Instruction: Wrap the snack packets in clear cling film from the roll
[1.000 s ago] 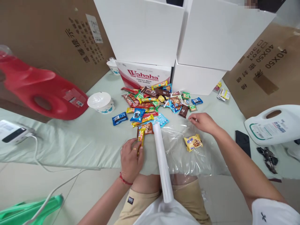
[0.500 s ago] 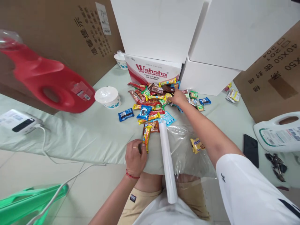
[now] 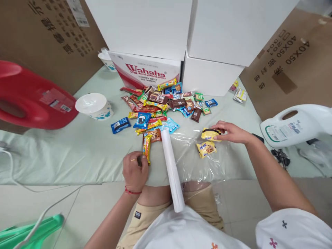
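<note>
My right hand [image 3: 229, 132] pinches a yellow cookie packet [image 3: 210, 134] by its right end, just above another yellow cookie packet [image 3: 206, 149] on clear plastic film. At the table's front edge my left hand [image 3: 135, 171] is curled closed. Something dark shows between its thumb and fingers, too hidden to name. Its fingertips lie beside a yellow wrapped bar [image 3: 146, 148]. A roll of clear film [image 3: 171, 169] reaches from the table over my lap, its sheet spread to the right. Behind it lies a heap of wrapped snacks [image 3: 158, 98] in many colours.
A paper bowl [image 3: 94, 106] stands left of the heap, near a large red jug [image 3: 33, 98]. White boxes [image 3: 207, 77] and a Wahaha carton [image 3: 145, 71] back the table. To the right are a white jug [image 3: 293, 124], keys [image 3: 280, 157] and some small packets [image 3: 240, 95].
My right hand has come from the heap toward the right front, bringing a yellow cookie packet above the one on the film. My left hand keeps its place by the bar. The view has shifted right.
</note>
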`<act>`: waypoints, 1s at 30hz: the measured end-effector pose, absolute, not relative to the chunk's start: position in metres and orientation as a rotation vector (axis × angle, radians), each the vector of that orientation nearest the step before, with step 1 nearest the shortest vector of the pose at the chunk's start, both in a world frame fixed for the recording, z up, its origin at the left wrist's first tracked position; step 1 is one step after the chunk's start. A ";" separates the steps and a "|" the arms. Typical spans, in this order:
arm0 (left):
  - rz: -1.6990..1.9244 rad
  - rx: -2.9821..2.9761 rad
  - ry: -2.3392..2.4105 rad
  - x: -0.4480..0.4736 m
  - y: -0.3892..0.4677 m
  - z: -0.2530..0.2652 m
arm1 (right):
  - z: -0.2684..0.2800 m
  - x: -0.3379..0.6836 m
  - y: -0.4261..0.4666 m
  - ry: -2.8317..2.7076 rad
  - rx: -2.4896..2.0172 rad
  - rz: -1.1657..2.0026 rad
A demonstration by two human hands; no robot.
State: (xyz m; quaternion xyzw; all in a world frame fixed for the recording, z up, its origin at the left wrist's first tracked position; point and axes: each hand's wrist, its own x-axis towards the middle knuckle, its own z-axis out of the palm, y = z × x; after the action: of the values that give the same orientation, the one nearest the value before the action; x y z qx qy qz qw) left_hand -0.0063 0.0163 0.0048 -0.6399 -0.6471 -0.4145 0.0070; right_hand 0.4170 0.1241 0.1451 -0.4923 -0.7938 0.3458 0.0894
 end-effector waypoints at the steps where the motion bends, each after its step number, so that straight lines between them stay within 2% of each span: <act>1: -1.308 -1.987 -2.043 -0.007 0.017 0.005 | 0.146 0.423 0.113 -2.365 -1.422 1.051; 9: -1.461 -1.825 -2.227 0.004 -0.006 0.030 | 0.127 0.435 0.043 -2.319 -1.220 0.885; 16: -1.451 -1.951 -2.119 0.046 -0.007 0.065 | 0.120 0.437 0.047 -2.289 -1.230 0.687; 30: -1.376 -2.150 -2.091 0.079 0.013 0.065 | 0.113 0.430 0.066 -2.422 -1.169 0.749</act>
State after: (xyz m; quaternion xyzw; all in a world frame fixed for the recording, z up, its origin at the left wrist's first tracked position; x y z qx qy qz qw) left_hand 0.0792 0.0134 0.0651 -0.6497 -0.6316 -0.4156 -0.0789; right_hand 0.4300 0.0656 0.1134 -0.4124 -0.8543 0.2642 0.1741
